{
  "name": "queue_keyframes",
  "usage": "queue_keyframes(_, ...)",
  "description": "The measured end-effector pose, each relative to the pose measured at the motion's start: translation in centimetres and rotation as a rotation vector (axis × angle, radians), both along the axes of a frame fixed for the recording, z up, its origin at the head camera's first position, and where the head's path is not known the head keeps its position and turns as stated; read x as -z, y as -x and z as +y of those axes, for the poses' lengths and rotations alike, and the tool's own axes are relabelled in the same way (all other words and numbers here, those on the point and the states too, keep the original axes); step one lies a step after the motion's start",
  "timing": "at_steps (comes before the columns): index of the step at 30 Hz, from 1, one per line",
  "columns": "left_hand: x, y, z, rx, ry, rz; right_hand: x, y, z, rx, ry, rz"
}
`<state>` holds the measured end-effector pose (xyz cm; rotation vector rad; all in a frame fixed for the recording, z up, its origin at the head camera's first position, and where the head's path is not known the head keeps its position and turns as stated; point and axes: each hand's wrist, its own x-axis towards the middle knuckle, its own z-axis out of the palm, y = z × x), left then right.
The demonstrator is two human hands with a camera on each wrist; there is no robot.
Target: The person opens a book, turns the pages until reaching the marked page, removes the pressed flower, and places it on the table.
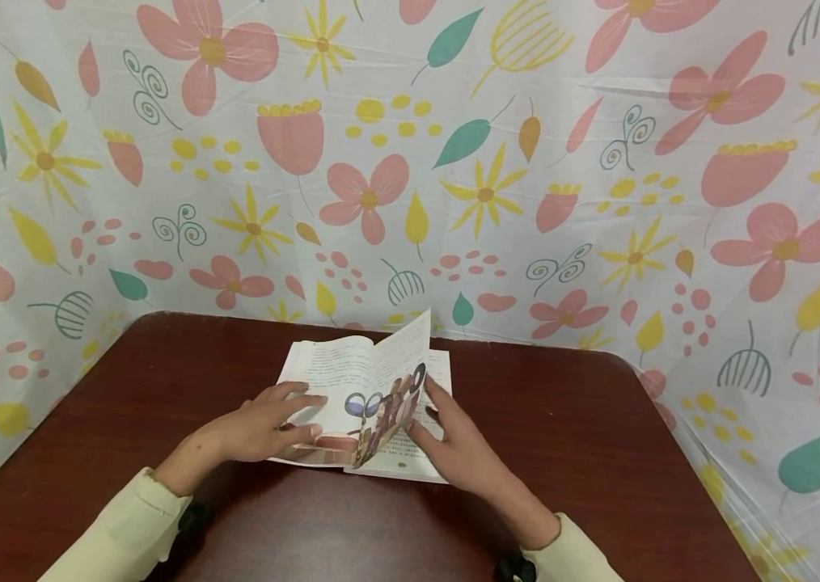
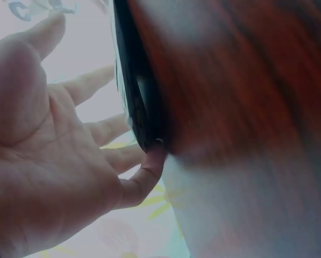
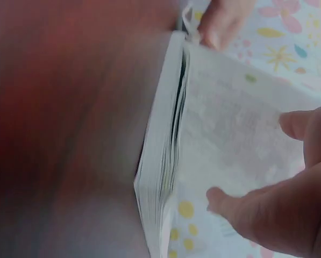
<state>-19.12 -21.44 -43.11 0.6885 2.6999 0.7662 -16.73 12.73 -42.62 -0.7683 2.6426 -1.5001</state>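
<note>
An open book (image 1: 330, 372) with printed text and coloured pictures lies on the table, one leaf (image 1: 403, 356) standing up and leaning left over the spine. My left hand (image 1: 264, 422) rests on the left page with its fingers spread. In the left wrist view, the little finger of that left hand (image 2: 63, 145) bends at the book's lower edge. My right hand (image 1: 457, 443) is at the outer side of the raised leaf, fingertips right at its edge. The right wrist view shows the right hand's (image 3: 289, 199) thumb and a finger wide apart before a page (image 3: 230, 118).
The dark reddish-brown table (image 1: 570, 428) extends around the book on all sides. Behind and beside it hangs a white cloth (image 1: 410, 121) printed with flowers and leaves. Thick page edges (image 3: 163, 156) of the book show in the right wrist view.
</note>
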Motion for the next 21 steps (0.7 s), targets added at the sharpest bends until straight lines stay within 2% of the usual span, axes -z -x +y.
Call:
queue_keyframes(3,0.0,0.3,0.3,-0.051,-0.072,0.013,0.0,-0.6,-0.8,-0.118,0.038,-0.016)
queue_keyframes(4,0.0,0.4,0.4,-0.049,-0.102,0.022,0.0,-0.8,-1.1,-0.147,0.040,-0.016)
queue_keyframes(5,0.0,0.5,0.5,-0.043,-0.147,0.017,0.0,-1.0,-1.3,-0.173,0.039,-0.020)
queue_keyframes(8,-0.3,0.6,0.8,-0.079,-0.229,-0.012,0.2,-1.7,-1.8,-0.234,0.006,-0.032)
queue_keyframes(10,-0.5,0.6,0.8,-0.115,-0.234,-0.046,0.3,-2.2,-2.0,-0.262,-0.049,-0.048)
queue_keyframes(12,-0.7,0.5,0.6,-0.184,-0.211,-0.078,0.3,-2.6,-2.1,-0.293,-0.117,-0.061)
queue_keyframes(15,-1.0,0.6,0.4,-0.223,-0.223,-0.106,0.4,-3.0,-2.1,-0.354,-0.227,-0.059)
queue_keyframes(17,-1.1,0.8,0.1,-0.240,-0.267,-0.121,0.5,-3.1,-2.1,-0.412,-0.298,-0.033)
queue_keyframes(21,-1.1,1.0,-0.6,-0.243,-0.410,-0.186,0.7,-3.4,-1.9,-0.495,-0.419,0.019)
